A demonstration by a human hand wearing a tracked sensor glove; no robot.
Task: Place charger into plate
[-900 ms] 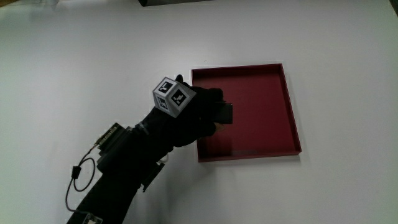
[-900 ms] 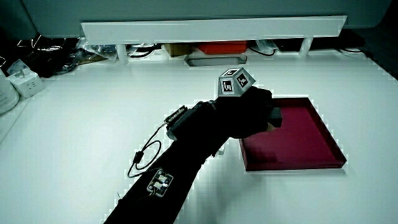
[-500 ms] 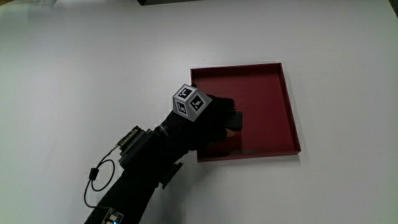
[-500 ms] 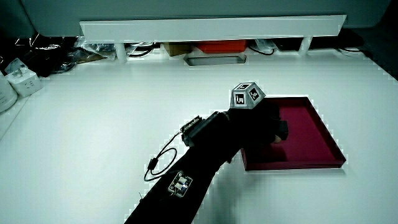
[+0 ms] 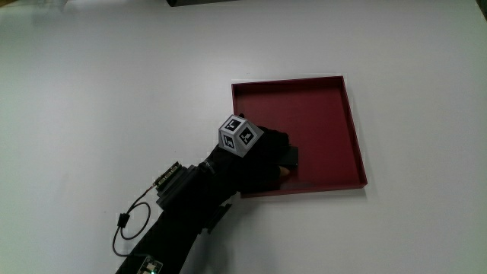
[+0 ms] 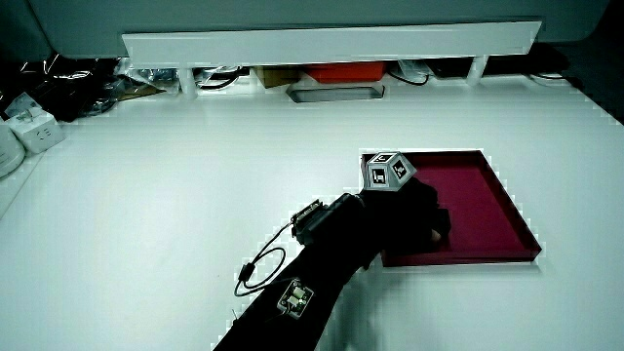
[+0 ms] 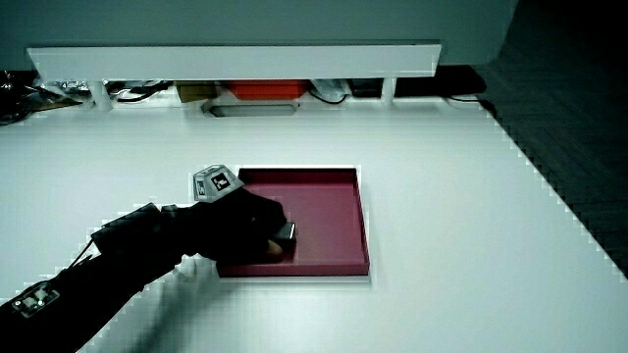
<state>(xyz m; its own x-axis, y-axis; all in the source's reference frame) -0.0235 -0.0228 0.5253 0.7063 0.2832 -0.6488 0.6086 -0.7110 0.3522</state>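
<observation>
The plate (image 5: 327,114) is a square dark red tray with a low rim; both side views show the plate (image 6: 483,200) (image 7: 329,211) too. The gloved hand (image 5: 259,156) with its patterned cube (image 5: 240,135) reaches over the tray's corner nearest the person. Its fingers curl around a small black charger (image 5: 288,157), held low inside the tray close to the floor. In a side view the charger (image 7: 286,233) shows at the fingertips, just inside the near rim. The hand (image 6: 409,210) covers most of the charger in a side view.
A black forearm sleeve with a small device and looped cable (image 5: 133,221) lies across the table. At the low partition (image 6: 331,44) lie an orange box (image 6: 346,73), a grey flat tray (image 6: 336,93) and cables. A white object (image 6: 29,127) sits by the table's edge.
The hand with the charger has moved further over the tray and come down toward its floor, near the rim closest to the person. The tray has stayed put.
</observation>
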